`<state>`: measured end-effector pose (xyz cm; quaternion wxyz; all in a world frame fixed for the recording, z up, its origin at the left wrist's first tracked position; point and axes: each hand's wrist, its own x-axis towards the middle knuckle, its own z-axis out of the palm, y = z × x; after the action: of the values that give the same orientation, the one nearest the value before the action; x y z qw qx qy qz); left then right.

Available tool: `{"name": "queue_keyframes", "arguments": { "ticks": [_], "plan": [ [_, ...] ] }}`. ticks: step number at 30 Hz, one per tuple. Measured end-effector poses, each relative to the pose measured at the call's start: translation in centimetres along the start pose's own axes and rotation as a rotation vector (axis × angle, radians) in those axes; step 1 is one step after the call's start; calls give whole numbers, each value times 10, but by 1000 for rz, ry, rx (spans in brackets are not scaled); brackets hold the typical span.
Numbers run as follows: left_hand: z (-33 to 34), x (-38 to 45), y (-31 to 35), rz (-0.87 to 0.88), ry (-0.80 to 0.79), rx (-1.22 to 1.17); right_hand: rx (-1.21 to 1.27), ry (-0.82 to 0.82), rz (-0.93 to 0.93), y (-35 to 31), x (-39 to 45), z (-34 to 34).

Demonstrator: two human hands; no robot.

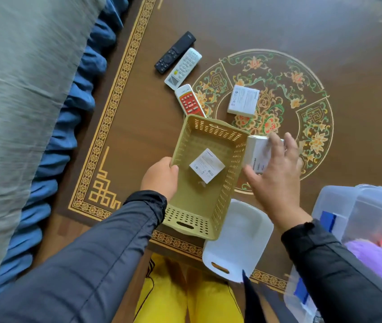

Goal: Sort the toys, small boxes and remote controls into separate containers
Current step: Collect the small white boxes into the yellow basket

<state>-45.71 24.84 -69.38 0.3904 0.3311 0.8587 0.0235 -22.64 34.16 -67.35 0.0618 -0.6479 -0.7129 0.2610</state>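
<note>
1. The small white box [258, 153] now in play is gripped by the right hand [276, 173], thumb below and fingers curled over its top. It sits just outside the right wall of the beige perforated basket [205, 178], level with the rim.
2. What the coming move turns on, as I judge it: the basket's opening lies directly left of the held box, so the box has to travel left over the right rim. Its long axis runs roughly parallel to the basket's long side, so it should drop in without turning.
3. The left hand [160, 177] grips the basket's left rim, fingers hooked over the edge, and holds it tilted toward the far side of the desk [138, 136]. The right hand is the only one near the box.
4. Inside the basket one flat white box [207, 165] already lies on the floor, label up.
5. Another square white box [243, 100] rests on the desk beyond the basket, on the round floral medallion, well apart from both hands.
6. Three remotes lie toward the desk's far left: a black remote [174, 52], a white remote [183, 68] just beside it, and a red-and-white remote [190, 101] whose near end is hidden behind the basket's far rim.
7. A white tray [239, 243] sits at the desk's near edge, partly under the basket's near right corner.
8. A clear plastic bin [360, 220] at the near right corner holds soft toys [371, 252].
</note>
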Motion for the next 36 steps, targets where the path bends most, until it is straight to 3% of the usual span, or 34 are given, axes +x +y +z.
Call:
{"name": "queue_keyframes", "arguments": {
  "ticks": [7,15,17,22,26,36],
  "plan": [
    [-8,17,18,-119,-99,99,-57,-178,-186,-43,-39,21],
    [-9,40,21,-87,-198,177,-121,-385,-79,-50,-35,52],
    [-10,43,22,-78,-215,199,-90,-356,-92,-50,-28,52],
    [-14,52,26,-79,-277,216,-15,-67,-128,-49,18,35],
    [-16,61,31,17,-233,268,-68,35,-117,-56,73,27],
    [-19,72,41,93,-150,209,-173,-183,-48,-54,170,33]
  ]
}}
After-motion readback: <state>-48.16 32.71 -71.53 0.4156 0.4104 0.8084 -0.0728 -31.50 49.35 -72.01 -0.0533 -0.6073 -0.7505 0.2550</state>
